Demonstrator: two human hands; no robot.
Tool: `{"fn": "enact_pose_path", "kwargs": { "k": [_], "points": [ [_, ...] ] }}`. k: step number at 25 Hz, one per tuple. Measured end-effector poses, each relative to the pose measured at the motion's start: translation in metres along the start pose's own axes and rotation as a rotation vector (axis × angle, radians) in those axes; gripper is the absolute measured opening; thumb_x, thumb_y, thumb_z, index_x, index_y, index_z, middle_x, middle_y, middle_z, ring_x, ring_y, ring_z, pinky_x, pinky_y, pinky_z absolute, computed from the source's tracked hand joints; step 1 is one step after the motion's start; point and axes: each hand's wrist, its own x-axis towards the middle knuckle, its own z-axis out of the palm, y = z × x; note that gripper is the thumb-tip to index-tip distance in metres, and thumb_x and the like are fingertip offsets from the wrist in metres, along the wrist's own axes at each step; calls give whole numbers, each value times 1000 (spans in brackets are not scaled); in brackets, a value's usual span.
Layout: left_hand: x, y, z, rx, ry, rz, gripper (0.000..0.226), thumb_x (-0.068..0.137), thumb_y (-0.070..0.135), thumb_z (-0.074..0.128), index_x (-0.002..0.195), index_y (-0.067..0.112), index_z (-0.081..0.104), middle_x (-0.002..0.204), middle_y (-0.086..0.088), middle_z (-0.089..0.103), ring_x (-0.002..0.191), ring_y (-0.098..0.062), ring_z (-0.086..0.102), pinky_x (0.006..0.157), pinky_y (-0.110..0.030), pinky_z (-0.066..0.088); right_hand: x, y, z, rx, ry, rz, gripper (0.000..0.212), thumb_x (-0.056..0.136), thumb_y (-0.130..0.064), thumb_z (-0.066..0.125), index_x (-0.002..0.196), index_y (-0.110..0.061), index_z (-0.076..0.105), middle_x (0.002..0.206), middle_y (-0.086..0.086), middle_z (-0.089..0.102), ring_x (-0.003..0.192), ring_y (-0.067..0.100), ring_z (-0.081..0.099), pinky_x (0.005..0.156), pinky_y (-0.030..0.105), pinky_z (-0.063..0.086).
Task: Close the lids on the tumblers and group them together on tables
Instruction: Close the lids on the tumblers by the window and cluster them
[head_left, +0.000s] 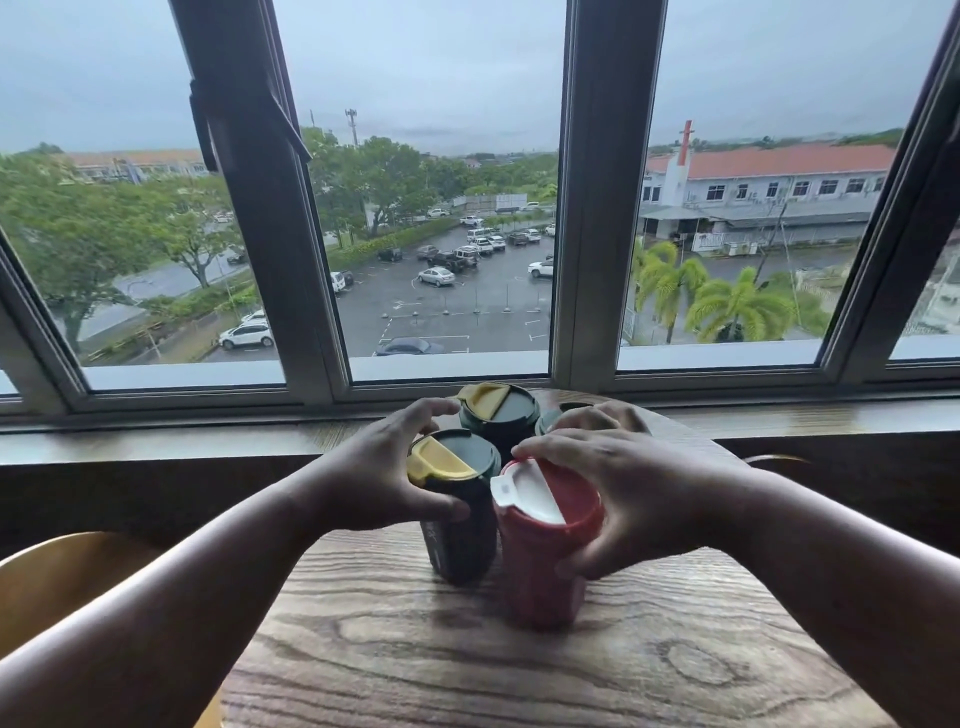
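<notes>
Tumblers stand bunched together near the middle of a round wooden table (519, 665), and both hands wrap the two nearest ones. The red tumbler (540, 571) is closest, on the right of the pair; the right hand (628, 493) curls round its upper body and rim, thumb low on the side facing the camera, fingers arched over the far edge of the red lid (566, 499). Just beside it, touching or nearly so, stands the near dark tumbler (457, 545); the left hand (379, 478) grips it below the lid, thumb across the front, fingers reaching round the back.

The red tumbler has a matching red lid with a white flip tab (524, 491) lying flat across half of it. The near dark tumbler is blackish green, with a dark lid and a yellow flip tab (439, 460), also lying flat. Some pale lettering runs down its side, too small to read.

Behind these two stands a second dark tumbler (498, 415) with the same yellow tab, close against the front pair. To its right, a fourth lid (550, 418) is mostly hidden behind the right hand's fingers; its colour looks dark green.

A yellow chair (62, 582) sits at lower left. Beyond the table, a window (587, 208) overlooks a wet car park (457, 301).
</notes>
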Motion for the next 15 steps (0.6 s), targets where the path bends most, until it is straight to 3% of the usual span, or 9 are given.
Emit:
{"fn": "enact_pose_path", "kwargs": {
  "k": [4, 8, 11, 15],
  "points": [
    [-2, 0, -2, 3, 50, -10, 99, 41, 74, 77, 131, 57, 38, 117, 21, 50, 99, -1, 57, 86, -19, 46, -2, -5, -1, -6, -3, 28, 111, 58, -79, 69, 151, -36, 27, 149, -20, 38, 138, 2, 24, 117, 28, 16],
    [-3, 3, -2, 2, 71, 13, 90, 44, 70, 77, 124, 60, 38, 113, 22, 51, 97, -3, 59, 86, -23, 50, 1, -8, -2, -7, 15, 15, 100, 63, -70, 74, 148, -33, 35, 146, -19, 42, 136, 4, 28, 111, 24, 20],
    [-3, 4, -3, 1, 67, 14, 88, 44, 70, 77, 122, 62, 37, 113, 20, 52, 97, -2, 59, 85, -21, 50, -2, -6, -7, 36, -74, -29, 95, 62, -59, 70, 147, -39, 32, 147, -26, 38, 139, -2, 18, 119, 34, 14],
    [-4, 3, -3, 10, 61, 16, 89, 49, 65, 83, 125, 60, 38, 115, 20, 51, 99, -1, 58, 84, -19, 49, -9, -9, -9, 38, -82, -19, 99, 58, -75, 58, 147, -43, 28, 150, -26, 30, 142, 0, 12, 120, 35, 9]
  ]
}}
